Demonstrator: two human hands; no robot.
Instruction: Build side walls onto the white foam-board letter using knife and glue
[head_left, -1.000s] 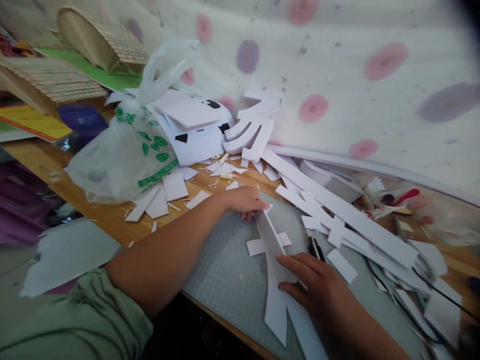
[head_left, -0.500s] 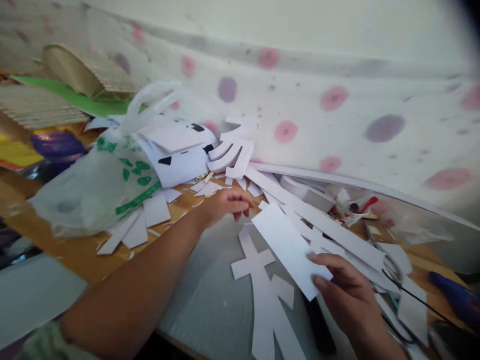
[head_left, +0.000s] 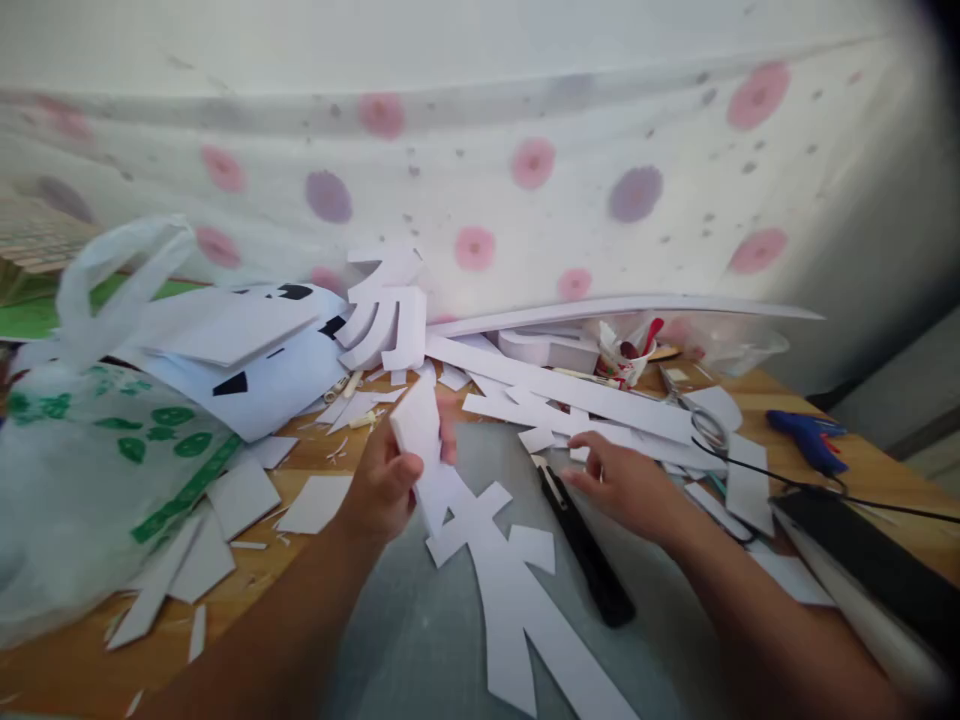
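Observation:
My left hand [head_left: 384, 482] is closed around a white foam-board strip [head_left: 417, 428], held upright over the far edge of the grey cutting mat [head_left: 420, 640]. A large white cut-out character [head_left: 510, 590] lies flat on the mat just to the right of that hand. My right hand [head_left: 624, 486] hovers palm down with fingers stretched out and holds nothing. Its fingertips are close to the tip of a black utility knife [head_left: 586, 548] and a small white offcut [head_left: 537, 438].
A plastic bag with green print [head_left: 90, 470] bulges at the left, with white offcuts around it on the wooden table [head_left: 300, 470]. Long white strips [head_left: 570, 390] pile up at the back. Scissors [head_left: 705, 425], a blue glue gun [head_left: 806, 435] and a black cable [head_left: 847, 492] lie to the right.
The white strip has passed from my right hand to my left hand. My right hand, now empty, has moved over towards the black knife. The view has swung to the right.

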